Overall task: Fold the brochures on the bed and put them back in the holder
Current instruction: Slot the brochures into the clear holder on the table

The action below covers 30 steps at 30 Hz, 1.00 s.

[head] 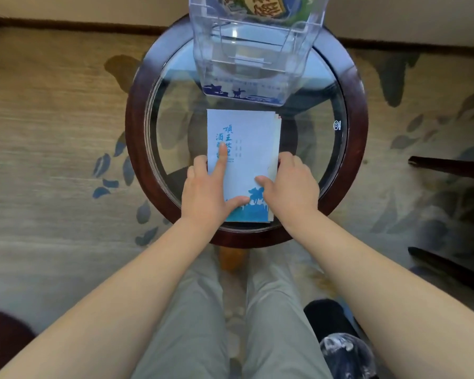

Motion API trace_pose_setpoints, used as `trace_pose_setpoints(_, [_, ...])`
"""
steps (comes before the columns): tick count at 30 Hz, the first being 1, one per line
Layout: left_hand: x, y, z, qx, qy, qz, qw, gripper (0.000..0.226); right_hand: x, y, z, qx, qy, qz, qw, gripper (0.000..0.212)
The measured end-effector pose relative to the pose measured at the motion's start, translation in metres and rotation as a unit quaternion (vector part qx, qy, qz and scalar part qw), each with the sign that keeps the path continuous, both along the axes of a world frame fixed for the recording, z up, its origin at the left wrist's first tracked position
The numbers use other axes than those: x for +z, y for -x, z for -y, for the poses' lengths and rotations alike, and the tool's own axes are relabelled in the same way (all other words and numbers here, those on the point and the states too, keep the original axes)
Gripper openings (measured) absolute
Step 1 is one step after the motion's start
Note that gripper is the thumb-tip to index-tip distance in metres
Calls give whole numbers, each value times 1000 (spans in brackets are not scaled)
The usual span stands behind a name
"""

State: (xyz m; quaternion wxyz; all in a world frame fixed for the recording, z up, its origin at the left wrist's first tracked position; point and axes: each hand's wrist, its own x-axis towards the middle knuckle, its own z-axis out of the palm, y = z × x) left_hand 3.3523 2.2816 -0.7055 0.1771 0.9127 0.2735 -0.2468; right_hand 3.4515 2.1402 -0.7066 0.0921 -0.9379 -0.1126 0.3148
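Here both hands sit on the near end of the brochures (pixel 246 149). The left hand (pixel 205 192) presses down with a straight index finger (pixel 222 157) and a flat thumb, its other fingers bent against the left edge. The right hand (pixel 290 187) pinches the right edge, thumb on top and fingers curled round the side. The brochures lie flat, a folded stack of pale, matte paper with blue print, thin leaf edges fanned slightly along the right side. Their long axis runs straight away from the person, the far short edge stopping just short of the holder (pixel 293 72), which stands directly beyond them: clear, hard, stepped plastic, blue print showing through its lowest pocket. Neither hand looks nearer to it. Under the brochures is the table (pixel 137 138), round, slick glass in a dark, glossy wooden rim.
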Motion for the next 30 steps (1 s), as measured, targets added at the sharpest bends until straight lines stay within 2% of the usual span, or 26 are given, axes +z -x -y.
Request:
trace_pose_setpoints(4, [0,-1,9,5,-14,7,1000,122,-3,4,3,-71,-35,-2,997,72])
trace_pose_setpoints(10, [-4,-2,18,1,-27,-10,1000,119,-16,20,6,-161,-73,1,984,44])
trace_pose_setpoints(13, [-2,-5,21,-5,-43,-28,999,119,-14,22,6,-189,-71,-5,979,40])
trace_pose_setpoints(20, [2,-11,28,7,-49,-56,997,120,-8,14,7,-186,-67,-36,980,37])
trace_pose_setpoints(25, [7,-4,23,86,23,23,996,119,-3,16,6,-197,-98,-40,975,32])
trace_pose_setpoints(30, [3,3,25,209,85,109,968,111,-1,19,9,-214,-142,-38,966,30])
